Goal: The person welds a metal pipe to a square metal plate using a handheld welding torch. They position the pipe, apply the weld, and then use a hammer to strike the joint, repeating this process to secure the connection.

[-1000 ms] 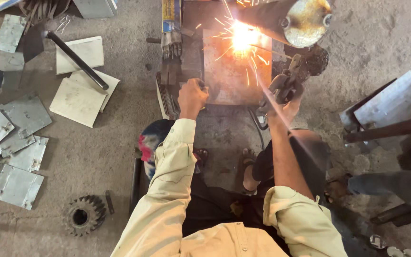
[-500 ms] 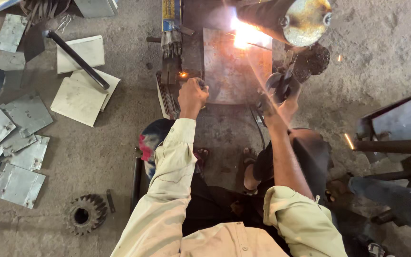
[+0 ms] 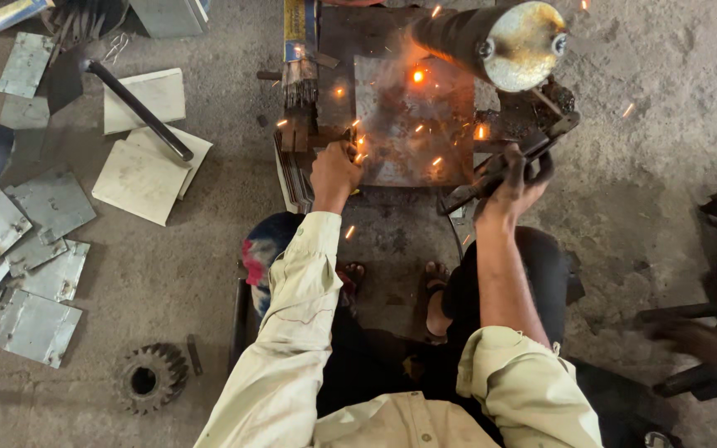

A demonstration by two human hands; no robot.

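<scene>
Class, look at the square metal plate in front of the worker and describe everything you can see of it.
The plate is a flat, roughly square sheet of dark, scorched-looking metal lying on the floor ahead of the person's knees. Orange sparks dot its surface, with a bright glow near its top edge. The left hand rests at its lower left corner. The right hand grips a dark tool beside its right edge. A thick pipe overlaps its upper right corner.

Cream work shirt on this one, a button showing low at the front. The left hand (image 3: 334, 170) comes out of a full-length sleeve, grubby and creased; the right hand (image 3: 514, 189) is bare to the elbow, sleeve rolled. Dark trousers, open sandals, bare toes.
</scene>
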